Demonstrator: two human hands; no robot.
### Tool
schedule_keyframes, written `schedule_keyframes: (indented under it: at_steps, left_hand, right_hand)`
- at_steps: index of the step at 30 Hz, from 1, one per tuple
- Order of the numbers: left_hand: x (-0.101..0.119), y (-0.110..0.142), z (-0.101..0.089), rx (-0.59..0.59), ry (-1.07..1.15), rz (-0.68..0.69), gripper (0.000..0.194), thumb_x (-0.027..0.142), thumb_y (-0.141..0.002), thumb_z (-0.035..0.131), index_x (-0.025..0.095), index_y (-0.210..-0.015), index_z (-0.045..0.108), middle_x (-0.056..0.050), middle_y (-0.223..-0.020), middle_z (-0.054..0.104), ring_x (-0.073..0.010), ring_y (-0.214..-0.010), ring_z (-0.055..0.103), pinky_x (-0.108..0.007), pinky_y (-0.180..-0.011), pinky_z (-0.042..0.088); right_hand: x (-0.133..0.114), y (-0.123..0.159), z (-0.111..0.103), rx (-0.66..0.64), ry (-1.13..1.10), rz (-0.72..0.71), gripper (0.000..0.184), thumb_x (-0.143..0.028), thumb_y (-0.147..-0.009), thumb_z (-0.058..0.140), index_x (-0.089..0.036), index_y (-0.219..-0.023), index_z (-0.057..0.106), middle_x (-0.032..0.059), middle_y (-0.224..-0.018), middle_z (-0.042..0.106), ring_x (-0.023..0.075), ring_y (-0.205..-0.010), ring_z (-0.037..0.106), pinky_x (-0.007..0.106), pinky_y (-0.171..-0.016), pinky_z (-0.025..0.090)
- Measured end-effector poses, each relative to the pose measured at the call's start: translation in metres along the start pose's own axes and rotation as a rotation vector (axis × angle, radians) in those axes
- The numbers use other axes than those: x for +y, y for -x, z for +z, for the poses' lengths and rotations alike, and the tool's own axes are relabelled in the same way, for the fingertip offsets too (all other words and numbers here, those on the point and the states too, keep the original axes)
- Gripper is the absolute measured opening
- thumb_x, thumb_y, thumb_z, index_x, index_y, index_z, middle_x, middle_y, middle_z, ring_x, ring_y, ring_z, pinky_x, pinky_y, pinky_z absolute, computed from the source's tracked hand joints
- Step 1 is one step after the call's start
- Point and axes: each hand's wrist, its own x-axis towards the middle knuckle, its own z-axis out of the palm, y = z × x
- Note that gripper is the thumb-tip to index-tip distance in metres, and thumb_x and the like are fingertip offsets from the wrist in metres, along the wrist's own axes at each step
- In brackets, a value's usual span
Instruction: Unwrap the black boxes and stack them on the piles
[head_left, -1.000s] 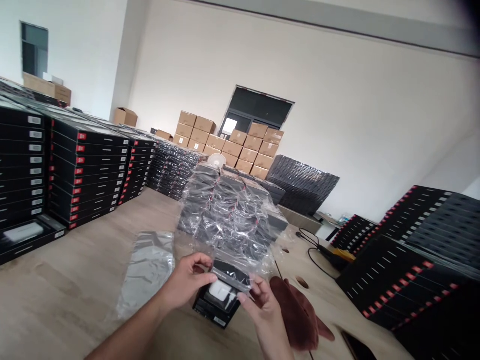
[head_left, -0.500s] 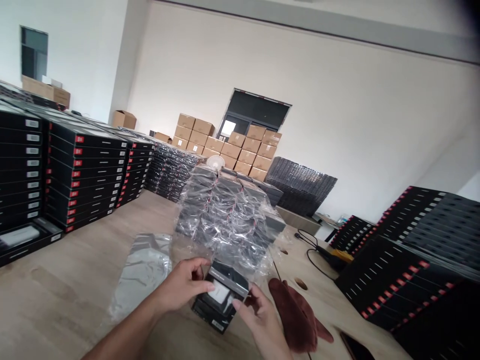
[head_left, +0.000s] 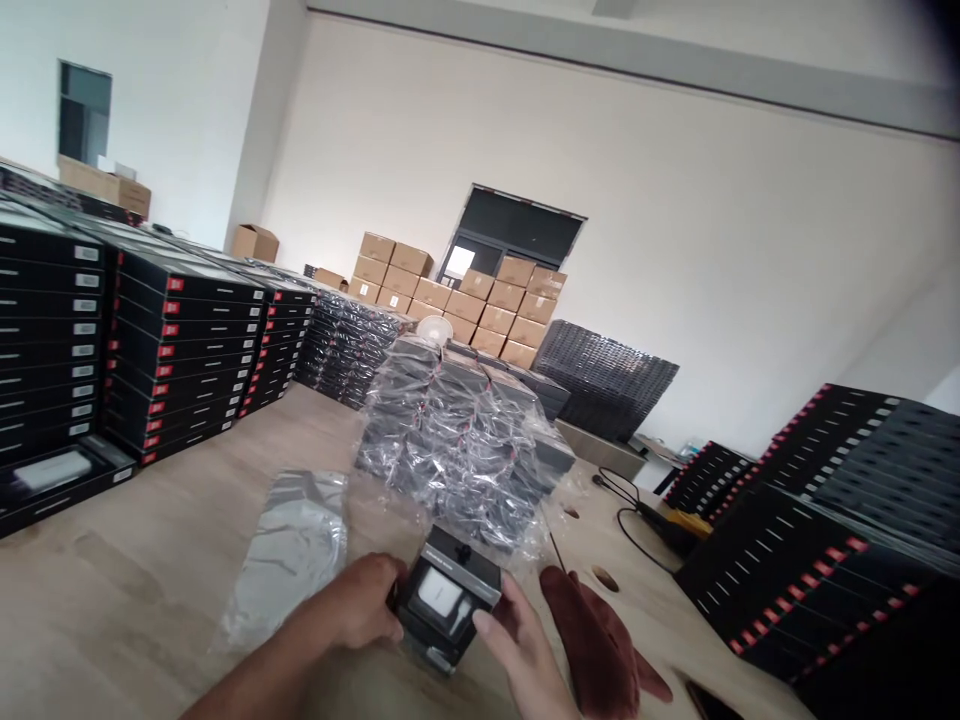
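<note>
- A long wooden table (head_left: 150,560) spreads under both hands.
- Tall stacks of black boxes (head_left: 180,350) stand far left of the hands.
- A pile of plastic-wrapped boxes (head_left: 465,440) rises just beyond the hands.
- An empty clear plastic bag (head_left: 289,550) lies left of the left hand.
- A brown cloth (head_left: 600,640) lies beside the right hand.
- The left hand (head_left: 360,605) and right hand (head_left: 517,650) grip a small black box (head_left: 446,605) between them.

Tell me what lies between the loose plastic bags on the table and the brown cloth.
In the head view, the small black box held by the left hand and right hand lies between the plastic bags and brown cloth.
</note>
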Motion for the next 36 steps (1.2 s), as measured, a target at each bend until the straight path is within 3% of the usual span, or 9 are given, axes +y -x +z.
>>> schedule_keyframes:
  at_steps: [3, 10, 15, 18, 21, 25, 29, 32, 36]
  left_hand:
    - [0.003, 0.003, 0.005, 0.020, 0.033, 0.086, 0.037, 0.026, -0.056, 0.072, 0.018, -0.091, 0.065, -0.002, -0.092, 0.066, -0.0222, -0.083, 0.060, -0.025, -0.066, 0.041]
    - [-0.003, -0.001, 0.017, -0.342, 0.283, -0.010, 0.039, 0.022, -0.054, 0.074, 0.014, -0.091, 0.066, 0.001, -0.069, 0.065, -0.0156, -0.057, 0.059, -0.022, -0.050, 0.039]
    - [0.007, 0.007, 0.009, -0.245, 0.657, 0.088, 0.084, 0.036, -0.064, 0.078, 0.022, -0.137, 0.039, -0.009, -0.124, 0.057, -0.0216, -0.103, 0.058, -0.027, -0.078, 0.047]
    - [0.022, 0.010, 0.018, -0.229, 0.722, 0.139, 0.093, 0.027, -0.059, 0.081, 0.021, -0.139, 0.035, -0.007, -0.111, 0.063, -0.0209, -0.092, 0.061, -0.026, -0.072, 0.048]
    - [0.033, 0.010, 0.026, -0.147, 0.653, 0.205, 0.081, 0.009, -0.046, 0.082, 0.018, -0.121, 0.054, -0.002, -0.099, 0.067, -0.0201, -0.086, 0.061, -0.023, -0.068, 0.048]
    - [0.042, 0.009, 0.023, 0.135, 0.644, 0.270, 0.058, 0.008, -0.057, 0.073, 0.017, -0.113, 0.057, -0.003, -0.097, 0.068, -0.0189, -0.086, 0.061, -0.023, -0.074, 0.047]
    - [0.048, 0.010, 0.017, 0.332, 0.696, 0.259, 0.050, 0.010, -0.064, 0.068, 0.017, -0.112, 0.055, -0.003, -0.095, 0.068, -0.0193, -0.086, 0.061, -0.025, -0.076, 0.048]
    - [0.049, 0.011, 0.021, 0.323, 0.725, 0.276, 0.049, 0.012, -0.065, 0.070, 0.017, -0.112, 0.055, -0.004, -0.096, 0.067, -0.0201, -0.087, 0.061, -0.027, -0.077, 0.048]
    - [0.034, 0.010, 0.032, 0.163, 0.824, 0.414, 0.094, 0.016, -0.059, 0.077, 0.023, -0.140, 0.030, -0.003, -0.100, 0.062, -0.0169, -0.082, 0.059, -0.026, -0.075, 0.047]
  right_hand:
    - [0.000, -0.005, -0.005, 0.149, -0.104, 0.011, 0.038, -0.041, -0.071, 0.072, -0.019, -0.102, 0.066, 0.0071, -0.099, 0.071, 0.0241, -0.094, 0.063, 0.036, -0.089, 0.047]
    - [0.021, -0.016, -0.038, 0.650, -0.572, 0.138, 0.041, -0.047, -0.065, 0.072, -0.016, -0.091, 0.066, 0.0027, -0.084, 0.072, 0.0217, -0.076, 0.066, 0.033, -0.069, 0.053]
    - [0.017, -0.013, -0.027, 0.579, -0.558, 0.237, 0.034, -0.043, -0.062, 0.076, -0.017, -0.080, 0.065, 0.0004, -0.074, 0.072, 0.0192, -0.066, 0.066, 0.029, -0.062, 0.053]
    - [0.012, -0.010, -0.009, 0.511, -0.545, 0.244, 0.033, -0.044, -0.063, 0.077, -0.018, -0.079, 0.064, 0.0000, -0.074, 0.071, 0.0187, -0.068, 0.066, 0.028, -0.063, 0.052]
    - [0.009, -0.008, 0.009, 0.478, -0.436, 0.190, 0.036, -0.050, -0.068, 0.073, -0.019, -0.084, 0.065, 0.0009, -0.080, 0.072, 0.0198, -0.074, 0.066, 0.028, -0.067, 0.052]
    - [0.004, 0.001, 0.032, 0.341, -0.251, 0.116, 0.045, -0.058, -0.071, 0.066, -0.017, -0.091, 0.067, 0.0037, -0.082, 0.071, 0.0208, -0.075, 0.064, 0.029, -0.068, 0.052]
    - [-0.003, 0.009, 0.053, 0.310, -0.253, 0.093, 0.046, -0.060, -0.072, 0.064, -0.018, -0.092, 0.065, -0.0016, -0.062, 0.062, 0.0140, -0.053, 0.056, 0.023, -0.048, 0.044]
    - [-0.006, 0.012, 0.058, 0.317, -0.357, 0.109, 0.043, -0.059, -0.069, 0.068, -0.019, -0.083, 0.063, -0.0057, -0.050, 0.053, 0.0097, -0.042, 0.046, 0.019, -0.041, 0.035]
    - [-0.010, 0.010, 0.040, 0.409, -0.499, 0.163, 0.044, -0.062, -0.067, 0.066, -0.019, -0.066, 0.057, -0.0037, -0.048, 0.055, 0.0108, -0.039, 0.047, 0.020, -0.038, 0.035]
